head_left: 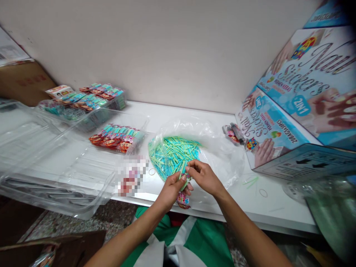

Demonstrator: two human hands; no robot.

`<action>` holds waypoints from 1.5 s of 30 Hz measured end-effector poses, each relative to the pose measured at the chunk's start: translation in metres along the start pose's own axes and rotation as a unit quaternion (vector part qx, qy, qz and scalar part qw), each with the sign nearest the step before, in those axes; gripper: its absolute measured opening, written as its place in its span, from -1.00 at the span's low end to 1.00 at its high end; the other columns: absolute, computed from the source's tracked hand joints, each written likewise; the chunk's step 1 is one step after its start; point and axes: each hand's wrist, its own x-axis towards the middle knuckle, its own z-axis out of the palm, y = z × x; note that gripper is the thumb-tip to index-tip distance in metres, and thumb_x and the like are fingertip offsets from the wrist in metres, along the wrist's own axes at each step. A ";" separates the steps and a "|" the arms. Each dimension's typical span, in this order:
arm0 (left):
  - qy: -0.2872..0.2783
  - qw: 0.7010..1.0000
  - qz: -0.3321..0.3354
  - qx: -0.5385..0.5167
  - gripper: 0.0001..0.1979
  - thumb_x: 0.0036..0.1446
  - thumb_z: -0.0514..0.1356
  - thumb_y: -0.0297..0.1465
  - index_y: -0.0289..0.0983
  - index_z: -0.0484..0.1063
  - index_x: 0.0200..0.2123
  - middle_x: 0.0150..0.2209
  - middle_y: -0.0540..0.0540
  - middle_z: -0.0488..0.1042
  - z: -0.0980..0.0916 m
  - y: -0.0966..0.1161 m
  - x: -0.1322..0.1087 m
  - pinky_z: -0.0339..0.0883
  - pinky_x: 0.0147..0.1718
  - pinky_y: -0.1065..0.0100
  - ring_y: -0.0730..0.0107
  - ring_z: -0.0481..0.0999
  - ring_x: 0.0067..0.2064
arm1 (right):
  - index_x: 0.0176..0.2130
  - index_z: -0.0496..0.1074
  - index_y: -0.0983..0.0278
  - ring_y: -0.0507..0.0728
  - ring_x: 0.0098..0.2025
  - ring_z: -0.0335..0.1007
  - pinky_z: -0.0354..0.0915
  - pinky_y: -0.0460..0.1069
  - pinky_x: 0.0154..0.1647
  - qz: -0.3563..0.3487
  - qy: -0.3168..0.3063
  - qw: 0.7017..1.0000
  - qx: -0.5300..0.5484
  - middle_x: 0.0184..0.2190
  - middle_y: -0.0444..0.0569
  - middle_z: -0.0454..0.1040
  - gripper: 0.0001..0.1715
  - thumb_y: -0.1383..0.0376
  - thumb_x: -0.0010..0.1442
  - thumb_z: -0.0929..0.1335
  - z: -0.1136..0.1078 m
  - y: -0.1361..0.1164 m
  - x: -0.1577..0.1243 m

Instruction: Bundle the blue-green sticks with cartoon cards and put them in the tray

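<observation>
In front of my body, my left hand (pixel 172 188) grips a small printed packet (pixel 183 200) with a red and pink lower end. Green and blue thin sticks show at the packet's upper end, where the fingers of my right hand (pixel 205 176) are pinched together. Whether my right fingers hold the sticks or the packet's edge, I cannot make out. Just beyond my hands, a clear plastic bag (pixel 219 154) lies spread on the table, with a heap of green and blue thin sticks (pixel 175 150) in it.
Left of the bag lies a row of filled packets (pixel 115 138). Clear plastic trays (pixel 91 207) stand at the left, one farther back with more packets (pixel 91 100). Nail sticker boxes (pixel 278 122) are stacked at the right. A rubber band (pixel 263 193) lies on the white table (pixel 239 202).
</observation>
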 end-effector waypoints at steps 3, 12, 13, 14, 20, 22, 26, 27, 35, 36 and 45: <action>-0.003 1.000 0.000 0.003 -0.68 0.09 0.14 -0.15 -0.32 0.31 -0.30 -0.46 -0.06 0.49 0.000 0.000 0.000 0.22 -0.58 0.52 0.52 0.41 -0.54 | -0.34 0.36 0.30 0.01 -0.45 0.25 0.19 -0.07 -0.39 0.001 0.007 1.000 -0.010 -0.51 -0.16 0.33 -0.82 0.21 0.12 0.29 0.000 -0.002 0.000; -0.008 1.000 -0.011 -0.011 -0.68 0.09 0.15 -0.15 -0.32 0.29 -0.30 -0.47 -0.06 0.49 -0.001 -0.001 -0.001 0.23 -0.59 0.51 0.51 0.42 -0.55 | -0.40 0.35 0.28 -0.01 -0.51 0.17 0.14 -0.09 -0.45 0.000 0.010 1.000 -0.026 -0.56 -0.21 0.26 -0.87 0.40 0.02 0.23 0.002 -0.003 0.002; -0.010 1.000 -0.009 -0.012 -0.68 0.09 0.15 -0.15 -0.32 0.29 -0.29 -0.47 -0.05 0.49 -0.001 -0.002 -0.002 0.23 -0.59 0.51 0.50 0.43 -0.55 | -0.40 0.35 0.27 -0.01 -0.51 0.17 0.14 -0.09 -0.44 -0.002 0.008 1.000 -0.026 -0.55 -0.21 0.27 -0.88 0.40 0.03 0.23 0.002 -0.003 0.002; -0.011 1.000 -0.008 -0.011 -0.67 0.09 0.15 -0.15 -0.32 0.29 -0.29 -0.47 -0.05 0.48 -0.001 -0.002 -0.002 0.22 -0.60 0.51 0.50 0.43 -0.55 | -0.39 0.34 0.27 -0.01 -0.50 0.17 0.14 -0.09 -0.43 -0.004 0.005 1.000 -0.024 -0.55 -0.21 0.26 -0.89 0.38 0.06 0.23 0.002 -0.004 0.002; -0.013 1.000 -0.004 0.005 -0.65 0.08 0.14 -0.12 -0.33 0.30 -0.32 -0.47 -0.07 0.48 -0.003 0.002 -0.002 0.21 -0.59 0.51 0.50 0.42 -0.55 | -0.38 0.33 0.27 0.00 -0.45 0.16 0.15 -0.10 -0.40 -0.035 0.009 0.999 -0.018 -0.52 -0.19 0.23 -0.75 0.16 0.21 0.22 0.003 -0.007 0.002; -0.015 1.000 0.003 0.008 -0.65 0.08 0.14 -0.12 -0.33 0.32 -0.28 -0.46 -0.07 0.48 -0.003 0.003 -0.002 0.22 -0.57 0.50 0.50 0.42 -0.54 | -0.40 0.32 0.26 -0.01 -0.46 0.15 0.14 -0.10 -0.41 -0.034 0.018 0.999 -0.025 -0.53 -0.19 0.22 -0.73 0.16 0.23 0.21 0.003 -0.008 0.001; -0.008 1.000 0.012 0.013 -0.62 0.06 0.16 -0.12 -0.32 0.32 -0.24 -0.45 -0.07 0.48 -0.006 0.002 -0.002 0.26 -0.52 0.47 0.48 0.43 -0.51 | -0.40 0.32 0.25 -0.02 -0.51 0.13 0.10 -0.10 -0.46 -0.042 0.008 0.996 -0.076 -0.57 -0.21 0.20 -0.75 0.19 0.24 0.21 0.001 -0.011 -0.002; -0.010 1.000 0.012 0.014 -0.62 0.05 0.17 -0.11 -0.32 0.32 -0.23 -0.46 -0.06 0.48 -0.007 0.002 -0.002 0.28 -0.50 0.46 0.48 0.44 -0.51 | -0.39 0.33 0.25 -0.02 -0.51 0.14 0.11 -0.10 -0.46 -0.048 0.002 0.995 -0.088 -0.57 -0.21 0.21 -0.75 0.19 0.24 0.21 0.000 -0.013 -0.003; 0.024 0.996 0.076 0.041 -0.68 0.10 0.13 -0.13 -0.27 0.32 -0.25 -0.34 -0.05 0.45 -0.017 0.017 -0.005 0.40 -0.40 0.37 0.45 0.46 -0.39 | 0.00 0.20 0.21 0.03 -0.34 0.33 0.28 -0.04 -0.27 -0.058 -0.043 0.997 0.004 -0.39 -0.14 0.35 -0.64 0.23 0.20 0.28 0.001 -0.021 -0.009; 0.023 0.994 0.089 0.055 -0.70 0.11 0.12 -0.14 -0.27 0.33 -0.25 -0.33 -0.05 0.44 -0.019 0.021 -0.006 0.40 -0.37 0.36 0.45 0.46 -0.37 | 0.01 0.18 0.21 0.03 -0.33 0.33 0.29 -0.03 -0.25 -0.071 -0.044 0.996 0.011 -0.39 -0.14 0.34 -0.63 0.25 0.20 0.27 0.002 -0.021 -0.009; -0.014 0.974 0.164 0.156 -0.50 0.10 0.18 -0.26 -0.18 0.25 0.12 -0.04 -0.17 0.42 -0.034 0.051 -0.022 0.30 -0.05 0.24 0.22 0.40 -0.02 | 0.13 0.05 0.16 0.04 -0.30 0.32 0.26 0.04 -0.12 -0.182 -0.016 0.982 -0.034 -0.38 -0.13 0.35 -0.48 0.33 0.22 0.27 0.003 -0.036 -0.011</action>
